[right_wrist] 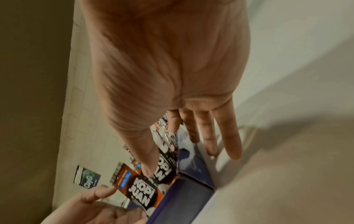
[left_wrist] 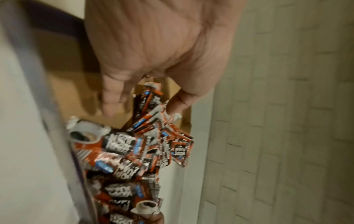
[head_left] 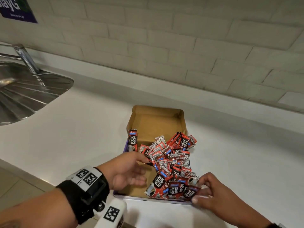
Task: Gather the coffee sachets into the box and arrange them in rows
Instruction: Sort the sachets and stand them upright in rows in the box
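Observation:
An open cardboard box with purple outer walls lies on the white counter. A loose heap of red and black coffee sachets fills its right half and spills over the right wall. One sachet stands apart against the left wall. My left hand reaches into the box with relaxed fingers, its thumb touching the heap's left edge. My right hand is at the near right corner and pinches a sachet there. In the left wrist view the left hand is spread above the sachets. The right wrist view shows the thumb on a sachet and three fingers outside the box wall.
A steel sink drainboard with a tap sits at the far left. A pale brick wall runs behind the counter, with a purple sign at top left. The counter's front edge crosses the lower left.

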